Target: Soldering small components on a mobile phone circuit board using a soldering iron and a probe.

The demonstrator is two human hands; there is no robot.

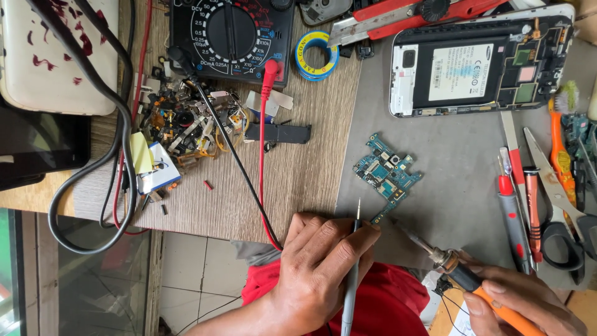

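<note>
Grey surface (460, 186) under my work, opened phone (479, 62) far beyond my grips, blue circuit board (387, 173) just ahead of them, my left grip (323, 267) closed around a thin probe (352, 274), my right grip (516, 305) clasping an orange-handled soldering iron (463, 280)

Single head cam, looking steeply down at bench (298, 180) from close range. Near bench edge and floor (199, 274) fill bottom of frame. No second view to overlap.
</note>
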